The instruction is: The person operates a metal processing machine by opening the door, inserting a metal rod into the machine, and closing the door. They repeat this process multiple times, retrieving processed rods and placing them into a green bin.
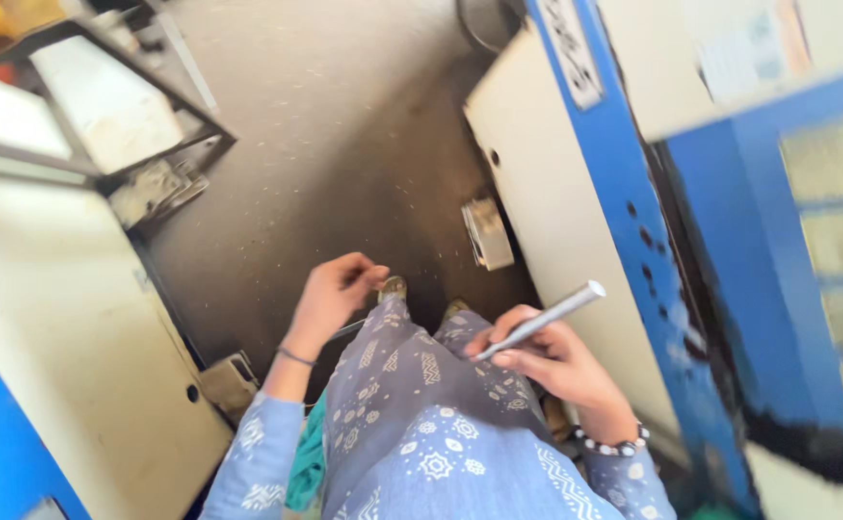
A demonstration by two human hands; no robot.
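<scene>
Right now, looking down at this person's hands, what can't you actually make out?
Head view only:
- Left hand: fingers curled, so whether it pinches anything is hidden.
- Metal rod in the right hand: its lower end is hidden behind the fingers.
- Feet: mostly covered by the blue patterned clothing.
- Blue machine: blurred and cut off by the right edge.

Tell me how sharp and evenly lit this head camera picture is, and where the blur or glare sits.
Head view: motion blur smears the edges, worst on the blue machine panel and the metal frame; the right hand with its grey marker pen and the left hand are only slightly soft; the upper left is washed out by glare; the floor is dim.
</scene>
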